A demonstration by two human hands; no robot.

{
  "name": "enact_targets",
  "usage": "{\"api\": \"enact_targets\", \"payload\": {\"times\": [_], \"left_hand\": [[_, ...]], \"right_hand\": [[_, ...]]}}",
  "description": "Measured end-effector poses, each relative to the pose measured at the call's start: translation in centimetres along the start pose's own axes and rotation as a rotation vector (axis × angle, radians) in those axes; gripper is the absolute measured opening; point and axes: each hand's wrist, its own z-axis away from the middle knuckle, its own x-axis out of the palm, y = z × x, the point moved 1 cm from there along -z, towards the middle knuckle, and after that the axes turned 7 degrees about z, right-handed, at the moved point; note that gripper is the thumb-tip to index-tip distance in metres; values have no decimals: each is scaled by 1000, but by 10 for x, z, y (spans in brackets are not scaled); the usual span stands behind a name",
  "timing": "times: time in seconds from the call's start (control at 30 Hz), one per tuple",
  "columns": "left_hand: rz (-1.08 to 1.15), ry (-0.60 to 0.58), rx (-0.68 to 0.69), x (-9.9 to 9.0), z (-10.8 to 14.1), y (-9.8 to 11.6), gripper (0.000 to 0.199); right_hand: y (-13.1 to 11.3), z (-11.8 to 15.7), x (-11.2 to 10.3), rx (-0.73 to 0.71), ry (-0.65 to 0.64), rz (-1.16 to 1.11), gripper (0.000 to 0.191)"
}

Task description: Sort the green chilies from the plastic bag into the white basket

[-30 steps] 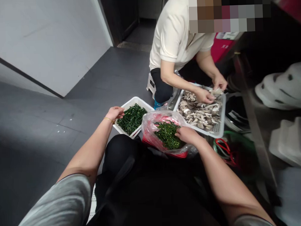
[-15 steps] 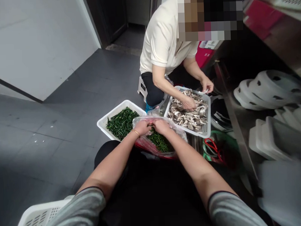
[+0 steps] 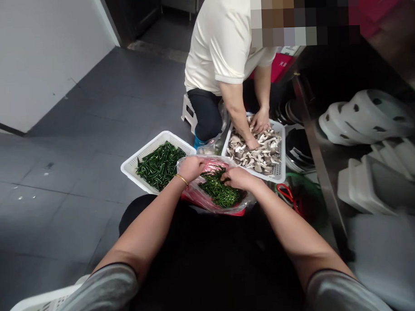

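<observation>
My left hand [image 3: 191, 168], a thin bracelet at its wrist, is over the left side of a clear plastic bag [image 3: 191, 192]. Its fingers are closed, and what they hold cannot be made out. Across from it my right hand [image 3: 238, 178] is closed with curled fingertips at thin green stems [image 3: 224, 195] that fill the bag; any thing in its fingers is too small to name. The bag sits open in something red, just in front of my lap. A white basket [image 3: 126, 169] of dark green chili peppers [image 3: 160, 165] stands left of it.
A co-worker in a pale shirt [image 3: 210, 46] has both hands in a white basket [image 3: 283, 159] of torn mushrooms [image 3: 262, 153]. At right, a metal shelf [image 3: 326, 187] holds white containers [image 3: 360, 186]. Another basket [image 3: 32, 307] stands at lower left.
My hands have parted: the left moved slightly left and up, the right moved to the right. More stems show between them. The co-worker's hands both went deeper into the mushrooms.
</observation>
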Motion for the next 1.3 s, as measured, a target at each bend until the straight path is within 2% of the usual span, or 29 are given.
{"api": "enact_targets", "payload": {"times": [0.07,0.17,0.3,0.47,0.6,0.7,0.83,0.93,1.03,1.13,1.23,1.3], "left_hand": [[-84,-73,-9,16,-2,2,27],[-206,-145,-35,39,-2,9,27],[-272,-157,-68,50,2,14,33],[-280,-231,-127,48,0,9,33],[-276,-277,-218,44,-5,1,33],[-263,-251,-248,34,-8,-1,36],[-217,-142,-131,14,-3,10,34],[-203,-130,-12,5,7,22,28],[-80,-147,85,5,12,28,25],[267,-205,156,7,12,31,16],[656,-370,106,9,12,32,19],[762,-451,50,8,15,34,20]], "right_hand": [[2,18,-2,70,43,-30,30],[-1,36,-7,163,187,-81,30],[-8,44,-10,127,243,-156,28],[-3,44,-6,142,227,-170,25],[0,40,-7,142,275,-189,23],[-6,35,-8,180,349,-195,24],[-20,25,-12,255,494,-240,30],[-27,16,-13,294,487,-355,34],[-28,8,-9,195,466,-513,30],[-22,5,-2,140,494,-708,34],[-16,6,4,122,452,-904,37],[-15,9,3,78,370,-1015,38]]}}
